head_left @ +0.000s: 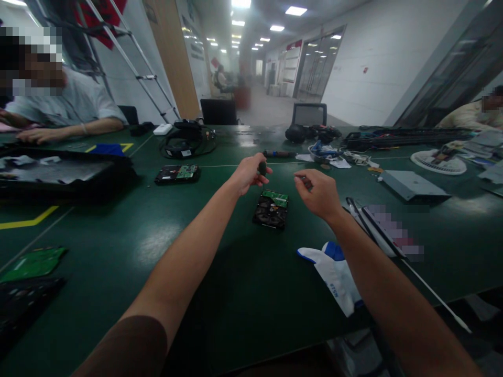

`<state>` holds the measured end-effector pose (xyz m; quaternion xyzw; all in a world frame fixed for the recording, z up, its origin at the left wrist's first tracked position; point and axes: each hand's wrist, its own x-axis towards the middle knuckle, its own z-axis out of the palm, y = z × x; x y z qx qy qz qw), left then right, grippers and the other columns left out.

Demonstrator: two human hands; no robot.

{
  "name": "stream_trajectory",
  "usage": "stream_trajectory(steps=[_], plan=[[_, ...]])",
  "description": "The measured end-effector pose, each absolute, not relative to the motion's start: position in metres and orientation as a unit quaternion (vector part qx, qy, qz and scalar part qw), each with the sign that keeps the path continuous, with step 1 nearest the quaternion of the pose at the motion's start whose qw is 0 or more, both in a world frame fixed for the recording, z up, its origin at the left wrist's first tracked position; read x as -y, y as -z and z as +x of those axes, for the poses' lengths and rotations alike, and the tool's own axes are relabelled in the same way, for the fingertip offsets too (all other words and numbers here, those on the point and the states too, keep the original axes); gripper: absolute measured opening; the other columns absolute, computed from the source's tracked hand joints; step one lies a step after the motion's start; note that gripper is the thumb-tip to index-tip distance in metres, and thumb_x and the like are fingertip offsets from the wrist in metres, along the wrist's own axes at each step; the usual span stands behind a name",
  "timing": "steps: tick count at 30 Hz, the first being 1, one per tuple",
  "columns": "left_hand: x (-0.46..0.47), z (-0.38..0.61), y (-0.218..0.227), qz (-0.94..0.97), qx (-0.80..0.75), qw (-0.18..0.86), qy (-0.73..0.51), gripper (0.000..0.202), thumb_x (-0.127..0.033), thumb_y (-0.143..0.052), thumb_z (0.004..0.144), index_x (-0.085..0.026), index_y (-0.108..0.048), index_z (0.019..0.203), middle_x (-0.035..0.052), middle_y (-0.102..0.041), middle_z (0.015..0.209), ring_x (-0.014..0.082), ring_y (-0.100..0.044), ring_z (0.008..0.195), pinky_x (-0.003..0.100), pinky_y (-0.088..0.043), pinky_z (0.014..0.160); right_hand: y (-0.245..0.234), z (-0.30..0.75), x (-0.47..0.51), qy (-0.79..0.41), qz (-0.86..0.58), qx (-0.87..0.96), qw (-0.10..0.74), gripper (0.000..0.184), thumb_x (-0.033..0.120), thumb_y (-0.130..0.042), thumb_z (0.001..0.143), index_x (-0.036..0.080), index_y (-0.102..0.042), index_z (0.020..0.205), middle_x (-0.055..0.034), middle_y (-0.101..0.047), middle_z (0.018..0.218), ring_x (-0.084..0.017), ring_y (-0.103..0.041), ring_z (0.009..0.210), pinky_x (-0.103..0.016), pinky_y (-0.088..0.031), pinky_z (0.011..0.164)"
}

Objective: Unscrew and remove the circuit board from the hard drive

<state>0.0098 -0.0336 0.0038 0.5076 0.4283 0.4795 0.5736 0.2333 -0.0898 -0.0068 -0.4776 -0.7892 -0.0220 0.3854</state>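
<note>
A hard drive (270, 213) lies on the green table in front of me, its green circuit board side facing up. Over its far left edge is my left hand (251, 175), fingers closed around the dark handle of a screwdriver (262, 168). The thin shaft points down towards the drive; whether its tip touches a screw is too small to tell. To the right of the drive, raised above the table, my right hand (317, 192) has its thumb and fingertips pinched together. Anything between those fingertips is too small to make out.
A second hard drive (177, 174) lies further left. White-and-blue gloves (334, 277) rest near my right forearm. A grey metal box (414, 186) and cables (324, 152) are at the right. A large black tray (66, 183) sits left, near a co-worker's arm (74, 131).
</note>
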Motion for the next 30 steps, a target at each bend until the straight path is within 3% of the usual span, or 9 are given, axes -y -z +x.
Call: stream_trajectory(steps=[7,16,24,28,30], plan=[[0.034,0.01,-0.004,0.546,-0.447,0.514,-0.488,0.019,-0.036,-0.058,0.085,-0.017,-0.064,0.083,0.0062,-0.067,0.08,0.0122,-0.064,0.051,0.021,-0.04,0.043,-0.009,0.232,0.105,0.014,-0.483,0.794,0.369,0.015,0.036,-0.062,0.095,0.023,-0.067,0.089,-0.0044,-0.072,0.085,-0.02,-0.066,0.077,-0.033,-0.052,0.073],[0.04,0.012,-0.008,0.531,-0.438,0.545,-0.479,0.018,-0.035,-0.059,0.087,-0.02,-0.055,0.095,0.008,-0.073,0.09,0.0137,-0.065,0.052,0.023,-0.045,0.045,-0.008,0.256,0.137,-0.017,-0.488,0.822,0.291,0.015,0.037,-0.062,0.096,0.025,-0.07,0.093,-0.0034,-0.073,0.088,-0.02,-0.066,0.076,-0.034,-0.05,0.071],[0.037,0.011,-0.008,0.543,-0.458,0.503,-0.493,0.013,-0.031,-0.058,0.089,-0.018,-0.06,0.088,0.005,-0.065,0.081,0.0132,-0.066,0.053,0.022,-0.039,0.041,0.026,0.291,0.204,-0.07,-0.498,0.831,0.238,0.013,0.037,-0.061,0.095,0.033,-0.071,0.102,-0.0057,-0.073,0.111,-0.027,-0.07,0.102,-0.047,-0.058,0.088],[0.037,0.01,-0.007,0.531,-0.433,0.539,-0.49,0.015,-0.032,-0.059,0.09,-0.019,-0.055,0.096,0.0073,-0.07,0.092,0.0136,-0.067,0.053,0.023,-0.043,0.043,0.033,0.335,0.227,0.007,-0.547,0.79,0.277,0.019,0.043,-0.065,0.09,0.039,-0.071,0.107,-0.0096,-0.071,0.122,-0.035,-0.067,0.114,-0.058,-0.053,0.097],[0.036,0.009,-0.006,0.524,-0.412,0.559,-0.494,0.016,-0.032,-0.057,0.09,-0.019,-0.055,0.099,0.0082,-0.072,0.095,0.0137,-0.067,0.054,0.024,-0.045,0.044,0.035,0.365,0.231,0.07,-0.59,0.744,0.305,0.022,0.045,-0.064,0.089,0.045,-0.07,0.11,-0.0124,-0.07,0.123,-0.037,-0.065,0.117,-0.058,-0.05,0.1]])
